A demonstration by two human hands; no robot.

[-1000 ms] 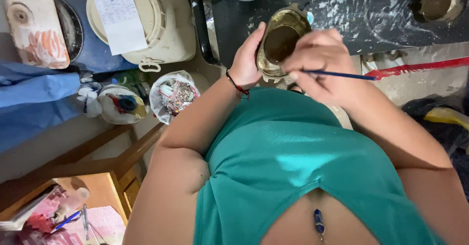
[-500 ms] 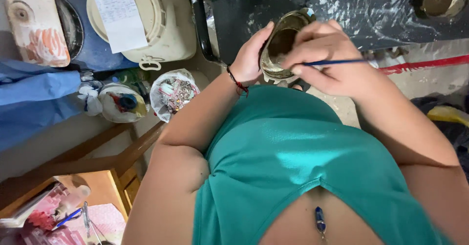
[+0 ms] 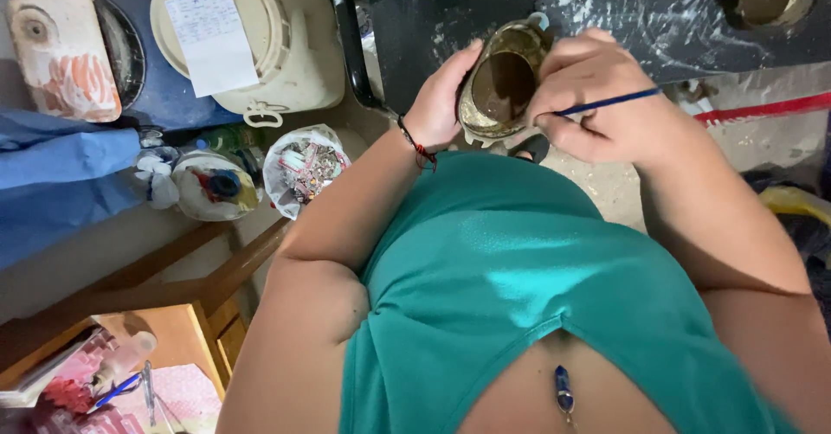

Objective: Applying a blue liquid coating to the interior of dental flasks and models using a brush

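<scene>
Brown-gold glazed ceramic pot (image 3: 504, 83) held above near edge of black paint-smeared table (image 3: 658, 10), centre of scene. Left hand (image 3: 443, 101) curled round pot's left side, gripping. Right hand (image 3: 597, 96) pinched shut on thin blue-handled brush (image 3: 616, 100), resting against pot's right rim. Cream lidded bucket (image 3: 260, 45) far left.

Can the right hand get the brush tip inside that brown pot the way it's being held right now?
Probably yes: the left hand tilts the brown pot with its mouth open toward the camera, and the right hand with the blue brush rests at the rim, nothing between.
</scene>
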